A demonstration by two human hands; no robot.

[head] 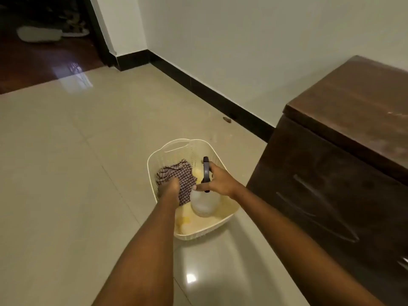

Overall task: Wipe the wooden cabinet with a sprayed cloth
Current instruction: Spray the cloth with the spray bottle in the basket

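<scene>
Checked cloth (180,176) lies crumpled in left hand (169,188)'s closed grip; right hand (220,181) clasps spray bottle (204,200).

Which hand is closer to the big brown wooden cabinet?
Right. The right hand grips the clear spray bottle in the cream plastic basket, beside the brown wooden cabinet; the left hand grips the checkered cloth, farther away.

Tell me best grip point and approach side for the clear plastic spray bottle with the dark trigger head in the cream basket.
Probably the neck just under the dark trigger head, coming from above. The clear plastic spray bottle stands upright in the cream perforated basket, whose walls block the sides. The right hand already closes there.
</scene>
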